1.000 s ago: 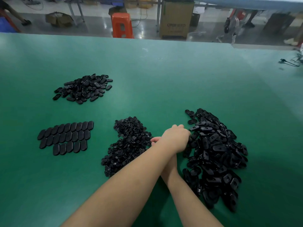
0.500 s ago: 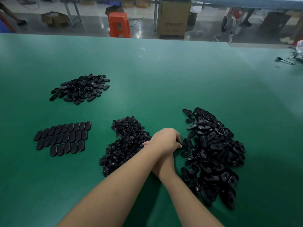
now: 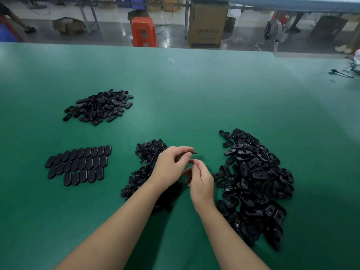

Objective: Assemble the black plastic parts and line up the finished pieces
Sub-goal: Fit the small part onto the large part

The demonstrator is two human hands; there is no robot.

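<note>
Only some finished pieces (image 3: 78, 165) sit in rows; the left hand (image 3: 171, 166) pinches one black part (image 3: 191, 152), the right hand (image 3: 200, 180) curls loosely, and big piles (image 3: 255, 184) wait.

On the green table (image 3: 194, 94), a large heap of black oval plastic shells (image 3: 257, 184) lies toward the right edge, and a narrower heap of small black round plastic inserts (image 3: 145, 164) sits near the middle. Toward the left edge, finished smooth black oval pieces (image 3: 78, 164) lie flat in three touching rows, with a loose pile of similar black oval pieces (image 3: 101, 107) farther back. One thin black part (image 3: 192, 152) is pinched above the table between the two nearer heaps.
</note>
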